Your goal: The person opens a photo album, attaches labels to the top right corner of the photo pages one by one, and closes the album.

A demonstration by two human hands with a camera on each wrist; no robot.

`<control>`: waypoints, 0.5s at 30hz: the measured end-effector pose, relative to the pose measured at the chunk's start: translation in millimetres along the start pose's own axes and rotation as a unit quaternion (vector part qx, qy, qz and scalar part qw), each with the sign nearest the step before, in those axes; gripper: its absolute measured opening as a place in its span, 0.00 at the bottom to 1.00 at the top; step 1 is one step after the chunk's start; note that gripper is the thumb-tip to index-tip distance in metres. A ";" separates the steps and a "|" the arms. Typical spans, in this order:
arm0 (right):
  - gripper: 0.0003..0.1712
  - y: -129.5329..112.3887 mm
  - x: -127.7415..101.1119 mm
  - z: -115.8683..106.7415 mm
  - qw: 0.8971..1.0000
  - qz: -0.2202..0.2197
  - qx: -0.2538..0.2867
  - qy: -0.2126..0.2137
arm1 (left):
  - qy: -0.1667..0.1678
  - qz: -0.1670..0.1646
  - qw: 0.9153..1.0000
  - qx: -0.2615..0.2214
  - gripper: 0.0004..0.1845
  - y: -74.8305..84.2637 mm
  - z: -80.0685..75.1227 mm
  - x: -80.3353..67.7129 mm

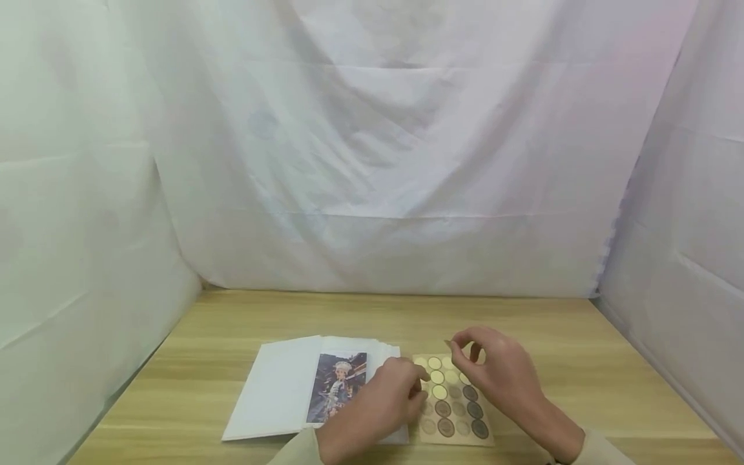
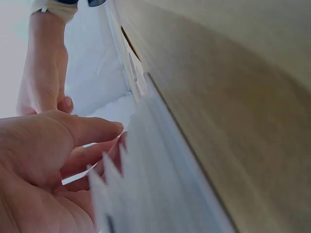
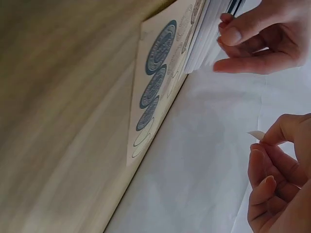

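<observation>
My right hand (image 1: 500, 368) pinches a small round sticker (image 3: 256, 134) between thumb and forefinger, raised above the far end of a sticker sheet (image 1: 465, 440). The sheet lies flat and carries rows of round stickers, some gold, others with dark rings. My left hand (image 1: 389, 394) hovers at the right edge of an open white photo album (image 1: 273, 387), its fingers loosely bent and reaching toward the sheet. In the left wrist view those fingers overlap the fanned page edges (image 2: 160, 170). A photo (image 1: 337, 384) of a person in a silvery headdress shows on the album page, partly hidden by my left hand.
The album and sheet lie side by side on a wood-grain table (image 1: 174, 374). White cloth (image 1: 372, 161) hangs behind the table and along both sides.
</observation>
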State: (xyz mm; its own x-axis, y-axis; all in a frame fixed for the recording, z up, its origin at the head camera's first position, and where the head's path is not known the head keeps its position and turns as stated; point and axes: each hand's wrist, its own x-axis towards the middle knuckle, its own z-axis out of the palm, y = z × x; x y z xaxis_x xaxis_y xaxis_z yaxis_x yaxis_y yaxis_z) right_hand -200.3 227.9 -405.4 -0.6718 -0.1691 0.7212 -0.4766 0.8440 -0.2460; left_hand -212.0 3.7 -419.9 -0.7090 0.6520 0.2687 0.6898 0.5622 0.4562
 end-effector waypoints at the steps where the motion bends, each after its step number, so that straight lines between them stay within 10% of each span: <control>1: 0.09 -1.1 1.4 1.9 1.000 -0.004 0.003 -0.001 | 0.008 0.006 1.000 0.006 0.07 0.0 -1.0 -1.4; 15: 0.05 -21.5 30.8 44.2 0.996 -0.081 0.019 -0.017 | 0.089 0.015 0.992 0.091 0.07 -26.7 -40.5 -47.5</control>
State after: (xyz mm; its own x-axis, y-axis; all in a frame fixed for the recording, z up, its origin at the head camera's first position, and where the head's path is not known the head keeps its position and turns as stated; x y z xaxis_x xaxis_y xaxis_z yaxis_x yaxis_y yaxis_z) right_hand -235.8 182.0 -406.5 -0.6029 -0.3204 0.7307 -0.6015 0.7841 -0.1526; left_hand -202.7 -62.9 -410.5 -0.6918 0.5788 0.4316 0.7139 0.6377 0.2891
